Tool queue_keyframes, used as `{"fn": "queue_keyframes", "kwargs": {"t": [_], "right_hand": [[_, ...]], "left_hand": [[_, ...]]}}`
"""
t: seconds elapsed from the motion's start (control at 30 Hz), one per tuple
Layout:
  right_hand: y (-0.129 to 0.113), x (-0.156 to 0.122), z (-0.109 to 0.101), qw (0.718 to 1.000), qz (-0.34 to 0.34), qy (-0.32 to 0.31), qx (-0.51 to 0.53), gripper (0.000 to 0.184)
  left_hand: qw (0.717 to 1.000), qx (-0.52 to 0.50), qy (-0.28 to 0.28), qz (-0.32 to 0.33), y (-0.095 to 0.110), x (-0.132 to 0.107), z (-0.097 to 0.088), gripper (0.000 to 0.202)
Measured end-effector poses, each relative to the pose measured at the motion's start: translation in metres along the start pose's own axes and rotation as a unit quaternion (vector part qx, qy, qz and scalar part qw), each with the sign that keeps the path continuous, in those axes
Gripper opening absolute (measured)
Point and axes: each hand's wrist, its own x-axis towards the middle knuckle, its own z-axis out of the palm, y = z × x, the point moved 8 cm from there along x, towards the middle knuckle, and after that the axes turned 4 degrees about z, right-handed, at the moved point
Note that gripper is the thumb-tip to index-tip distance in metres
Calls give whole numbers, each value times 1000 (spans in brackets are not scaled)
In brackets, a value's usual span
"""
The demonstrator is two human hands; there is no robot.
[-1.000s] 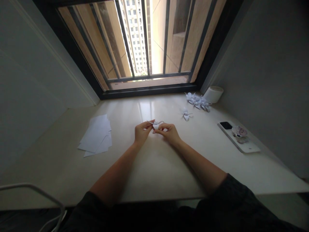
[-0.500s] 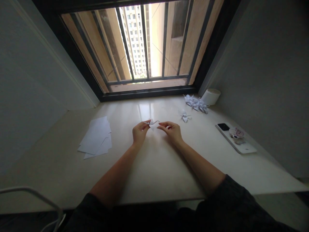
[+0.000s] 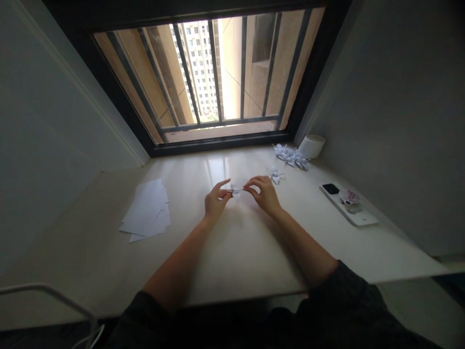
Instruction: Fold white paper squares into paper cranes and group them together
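A small white paper crane [image 3: 236,190] is held above the sill between my two hands. My left hand [image 3: 217,199] pinches its left side between thumb and fingers, with the index finger raised. On the other side, my right hand [image 3: 264,193] has thumb and fingertips closed on the crane's thin right end. Just beyond my right hand a finished paper crane [image 3: 276,176] lies on the sill. Farther back sits a heap of folded paper cranes [image 3: 290,156].
At left lies a loose stack of white paper sheets [image 3: 145,206]. A white roll [image 3: 311,146] stands behind the crane heap. To the right rests a phone [image 3: 348,206] with a round grip on its back. A barred window [image 3: 218,140] rises behind the sill; a pale cable [image 3: 47,289] curves at lower left.
My right hand has closed on the crane's right end, where its fingertips were apart before. My left index finger has lifted. Both hands sit slightly farther right, and the view has shifted a little.
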Motion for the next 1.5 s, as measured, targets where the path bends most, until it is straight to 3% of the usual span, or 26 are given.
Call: {"fn": "queue_keyframes", "kwargs": {"t": [0.07, 0.13, 0.23, 0.37, 0.5, 0.6, 0.7, 1.5], "right_hand": [[-1, 6, -19, 998, -26, -8, -49, 7], [9, 13, -51, 995, -32, 12, -89, 8], [39, 22, -94, 988, -40, 25, -146, 11], [93, 21, -122, 982, -21, 52, -183, 14], [126, 9, -103, 981, -7, 51, -190, 12], [136, 0, -92, 979, 14, 94, -179, 13], [136, -3, -82, 982, 10, 84, -169, 13], [154, -3, -83, 979, 71, 89, -170, 22]], "left_hand": [[1000, 5, -22, -14, -1, -1, 3, 65], [998, 19, -50, -29, -4, -3, 7, 69], [994, 42, -91, -42, -10, -3, 12, 56], [990, 76, -111, -41, -15, -2, 13, 35], [988, 88, -113, -49, -19, -2, 13, 30], [988, 83, -121, -47, -20, -3, 13, 28], [987, 90, -126, -45, -20, -3, 12, 28], [983, 109, -137, -55, -21, -3, 10, 30]]}}
